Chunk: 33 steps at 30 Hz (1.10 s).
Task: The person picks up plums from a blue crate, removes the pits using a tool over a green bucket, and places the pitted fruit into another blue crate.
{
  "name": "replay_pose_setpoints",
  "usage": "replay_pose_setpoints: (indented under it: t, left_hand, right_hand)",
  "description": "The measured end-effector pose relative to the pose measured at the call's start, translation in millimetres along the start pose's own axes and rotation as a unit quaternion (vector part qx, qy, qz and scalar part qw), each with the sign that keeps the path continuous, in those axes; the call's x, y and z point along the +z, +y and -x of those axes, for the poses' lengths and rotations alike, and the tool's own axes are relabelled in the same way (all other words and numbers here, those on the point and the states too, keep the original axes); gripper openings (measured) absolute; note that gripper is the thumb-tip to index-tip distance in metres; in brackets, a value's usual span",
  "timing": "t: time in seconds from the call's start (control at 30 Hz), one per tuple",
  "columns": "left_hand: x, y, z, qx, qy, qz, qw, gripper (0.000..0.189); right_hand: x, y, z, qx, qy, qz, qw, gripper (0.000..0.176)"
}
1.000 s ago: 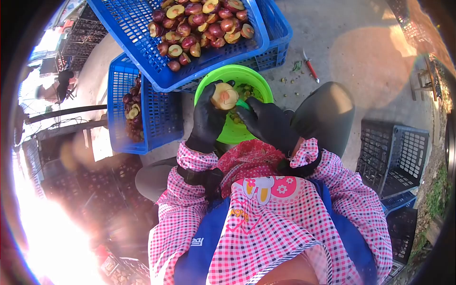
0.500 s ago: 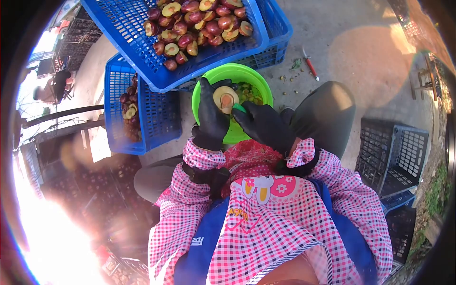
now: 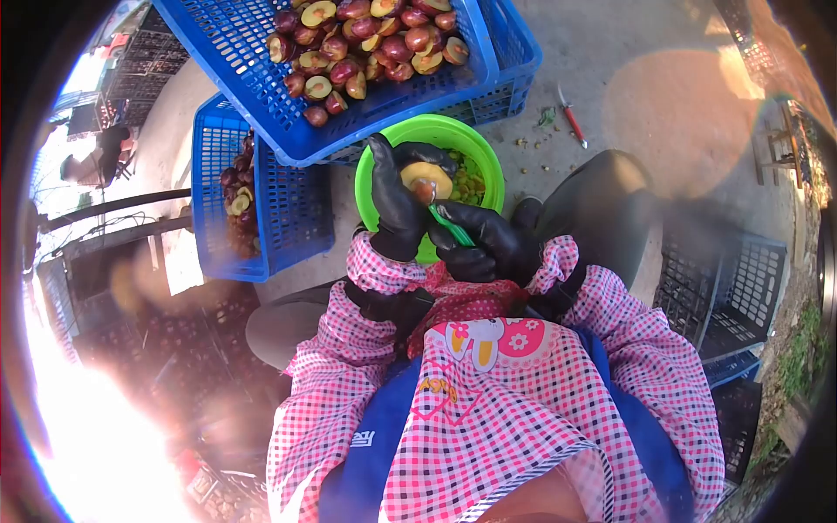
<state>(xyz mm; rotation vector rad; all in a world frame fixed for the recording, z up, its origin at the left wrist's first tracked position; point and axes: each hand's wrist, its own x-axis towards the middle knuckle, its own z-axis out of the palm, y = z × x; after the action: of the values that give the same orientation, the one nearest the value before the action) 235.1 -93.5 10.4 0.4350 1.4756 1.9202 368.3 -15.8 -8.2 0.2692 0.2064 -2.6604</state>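
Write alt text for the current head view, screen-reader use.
Black-gloved left hand holds a cut fruit above a green tub while the right hand holds a green-handled tool to its brown centre. Beyond and to the left, blue crates hold cut, red-skinned fruit. A red-handled knife lies on the ground, right.

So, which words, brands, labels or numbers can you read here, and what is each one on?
Yellow lettering on the checked apron: too blurred to read surely.
White lettering on the blue cloth: too small and unclear to read.
I can make out no text on the blue crates, green bucket or red-handled knife.
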Motion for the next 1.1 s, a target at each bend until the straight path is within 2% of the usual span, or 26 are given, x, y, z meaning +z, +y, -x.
replay_pose_setpoints:
  t: [0.03,0.1,0.13,0.2,0.23,0.3,0.37,0.4,0.43,0.5,0.53,0.6,0.73,0.83,0.87,0.9,0.93,0.97,1.0,1.03,1.07,1.1]
  left_hand:
    - [1,-1,-1,0.001,-0.003,0.002,1.000,0.069]
    - [-1,-6,-4,-0.038,0.001,0.064,0.997,0.060]
    - [-4,-6,-9,-0.036,0.001,0.064,0.997,0.060]
    - [-14,-4,-30,-0.106,0.103,0.111,0.983,0.059]
    - [-24,-5,-50,-0.052,0.099,0.140,0.984,0.066]
    - [-26,36,-71,-0.046,0.004,0.192,0.980,0.062]
    - [-50,38,-118,-0.009,0.003,-0.015,1.000,0.060]
    - [-45,43,-136,0.185,-0.017,-0.298,0.936,0.056]
    - [-65,20,-177,0.276,-0.045,-0.358,0.891,0.051]
    - [-45,16,-221,0.159,0.014,-0.572,0.805,0.048]
    - [-33,11,-232,0.161,0.009,-0.569,0.806,0.048]
    - [-15,-4,-241,0.212,-0.110,-0.668,0.705,0.051]
    - [-16,-20,-235,0.163,-0.112,-0.684,0.702,0.052]
    - [-27,-2,-207,0.301,-0.146,-0.656,0.677,0.052]
    - [-27,15,-197,0.114,-0.125,-0.521,0.837,0.048]
    - [-28,29,-179,0.031,-0.137,-0.312,0.940,0.045]
    - [-32,37,-155,-0.038,-0.143,-0.163,0.975,0.044]
    - [-36,43,-131,-0.106,-0.145,-0.009,0.984,0.043]
    - [-40,43,-106,-0.139,-0.176,0.031,0.974,0.043]
    - [-45,40,-82,-0.171,-0.204,0.071,0.961,0.044]
    - [-51,32,-64,-0.206,-0.193,0.105,0.954,0.045]
    - [-51,20,-48,-0.209,-0.129,0.128,0.961,0.046]
  right_hand:
    - [2,-1,1,-0.002,0.002,0.002,1.000,0.050]
    - [8,-5,4,-0.090,0.055,0.244,0.964,0.051]
    - [7,-5,2,-0.090,0.054,0.245,0.964,0.051]
    - [2,-5,-2,-0.132,0.064,0.308,0.940,0.050]
    - [-1,-8,-3,-0.138,0.065,0.313,0.937,0.050]
    - [-5,-6,-3,-0.131,0.158,0.348,0.915,0.049]
    - [-1,-5,-2,-0.150,0.161,0.342,0.913,0.049]
    - [0,-8,-2,-0.168,0.163,0.336,0.912,0.050]
    - [1,-10,-2,-0.172,0.164,0.338,0.911,0.050]
    - [2,-12,-1,-0.171,0.200,0.321,0.910,0.049]
    - [3,-15,0,-0.175,0.205,0.321,0.908,0.049]
    - [4,-16,2,-0.175,0.210,0.312,0.910,0.048]
    - [5,-19,2,-0.180,0.219,0.304,0.909,0.047]
    - [7,-18,0,-0.201,0.230,0.322,0.896,0.044]
    - [10,-20,1,-0.215,0.266,0.323,0.883,0.042]
    - [13,-21,2,-0.230,0.301,0.321,0.868,0.039]
    - [12,-22,2,-0.231,0.299,0.322,0.868,0.039]
    - [9,-24,1,-0.308,0.331,0.354,0.819,0.037]
    - [8,-23,1,-0.380,0.359,0.382,0.762,0.034]
    - [9,-24,2,-0.376,0.357,0.381,0.766,0.034]
    - [13,-27,4,-0.372,0.368,0.465,0.714,0.033]
    - [15,-27,5,-0.365,0.376,0.544,0.655,0.032]
